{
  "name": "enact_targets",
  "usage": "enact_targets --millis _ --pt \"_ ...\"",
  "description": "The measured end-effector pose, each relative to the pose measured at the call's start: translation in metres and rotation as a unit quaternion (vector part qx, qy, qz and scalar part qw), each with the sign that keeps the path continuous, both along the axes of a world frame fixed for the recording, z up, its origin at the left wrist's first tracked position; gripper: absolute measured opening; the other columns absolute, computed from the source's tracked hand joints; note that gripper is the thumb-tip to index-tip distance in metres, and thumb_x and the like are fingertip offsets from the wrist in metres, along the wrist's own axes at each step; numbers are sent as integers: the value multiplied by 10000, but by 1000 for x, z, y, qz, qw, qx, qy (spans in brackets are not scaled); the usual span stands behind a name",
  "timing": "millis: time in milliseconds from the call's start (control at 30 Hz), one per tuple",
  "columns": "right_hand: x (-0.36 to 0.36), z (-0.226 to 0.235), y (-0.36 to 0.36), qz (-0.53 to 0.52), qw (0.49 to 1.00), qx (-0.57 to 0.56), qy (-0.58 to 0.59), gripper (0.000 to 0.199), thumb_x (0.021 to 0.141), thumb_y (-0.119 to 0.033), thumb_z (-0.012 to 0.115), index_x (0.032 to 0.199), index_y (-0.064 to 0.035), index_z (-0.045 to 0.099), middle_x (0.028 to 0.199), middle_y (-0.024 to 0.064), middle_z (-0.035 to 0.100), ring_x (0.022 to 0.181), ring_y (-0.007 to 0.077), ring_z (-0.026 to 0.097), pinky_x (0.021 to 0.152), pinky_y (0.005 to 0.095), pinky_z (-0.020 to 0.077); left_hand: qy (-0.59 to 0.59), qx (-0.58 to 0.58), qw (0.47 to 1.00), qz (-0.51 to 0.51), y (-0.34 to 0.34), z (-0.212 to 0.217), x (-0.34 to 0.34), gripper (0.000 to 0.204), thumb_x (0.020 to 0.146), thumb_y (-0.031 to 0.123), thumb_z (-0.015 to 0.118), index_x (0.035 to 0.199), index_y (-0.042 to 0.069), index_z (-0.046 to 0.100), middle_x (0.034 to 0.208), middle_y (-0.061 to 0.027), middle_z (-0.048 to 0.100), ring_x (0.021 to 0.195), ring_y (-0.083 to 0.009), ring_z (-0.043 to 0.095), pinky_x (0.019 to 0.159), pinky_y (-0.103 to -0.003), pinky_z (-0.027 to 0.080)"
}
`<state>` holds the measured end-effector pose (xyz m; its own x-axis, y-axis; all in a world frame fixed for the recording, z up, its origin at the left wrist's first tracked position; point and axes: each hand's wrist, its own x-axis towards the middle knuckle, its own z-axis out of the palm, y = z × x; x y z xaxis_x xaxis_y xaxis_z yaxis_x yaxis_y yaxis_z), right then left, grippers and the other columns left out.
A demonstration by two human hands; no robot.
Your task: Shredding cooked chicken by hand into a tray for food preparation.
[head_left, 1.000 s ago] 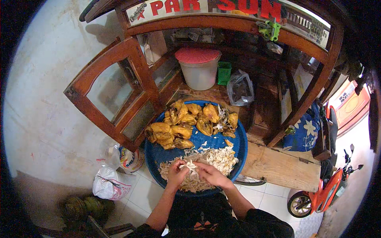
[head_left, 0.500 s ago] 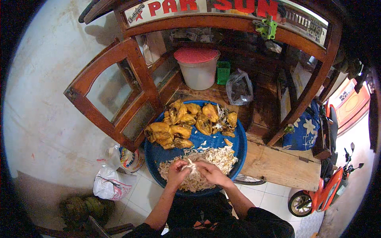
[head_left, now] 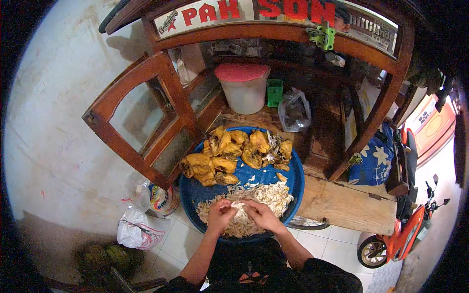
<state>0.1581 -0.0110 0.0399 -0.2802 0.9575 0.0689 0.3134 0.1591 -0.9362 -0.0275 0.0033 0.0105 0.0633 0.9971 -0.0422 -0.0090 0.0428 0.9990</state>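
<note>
Fingertips of your left hand [head_left: 221, 216] and right hand [head_left: 264, 216] come close together over the blue tray [head_left: 295, 175], each grip narrow, apparently pinching a pale piece of meat [head_left: 239, 205] from either side; that two-sided hold likely steadies something so small. Beneath lies shredded meat [head_left: 272, 195], loose and fibrous, cream to greyish-brown. Beyond, on your tray's far half, sit golden-yellow chicken pieces [head_left: 200, 167], glossy and dark-patched, probably set apart from the shreds. Farther back stands a red-lidded bucket [head_left: 244, 95].
</note>
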Motion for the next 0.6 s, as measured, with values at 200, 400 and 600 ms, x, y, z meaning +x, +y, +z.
enact_targets --millis 200,400,600 --pt "1 5 -4 74 992 -99 -13 342 963 -192 473 1297 -132 511 650 -13 491 558 72 449 517 237 396 -39 21 999 17 -1 -11 -2 157 678 -34 642 771 53 551 720 38 521 657 -61 482 611 -218 394" --pt "3 15 -3 62 983 -172 0 356 950 -155 484 1302 -107 505 667 -15 469 551 72 427 489 230 381 -27 -54 998 8 -1 -7 -3 134 683 -21 623 770 49 550 734 38 516 672 -58 483 620 -217 398" --pt "2 24 1 21 989 -140 -29 360 928 -165 460 1280 -109 509 1127 140 572 1050 277 546 912 336 430 -81 -62 995 -2 2 -18 -4 163 691 -21 638 837 41 597 710 22 572 653 -71 536 614 -231 434"
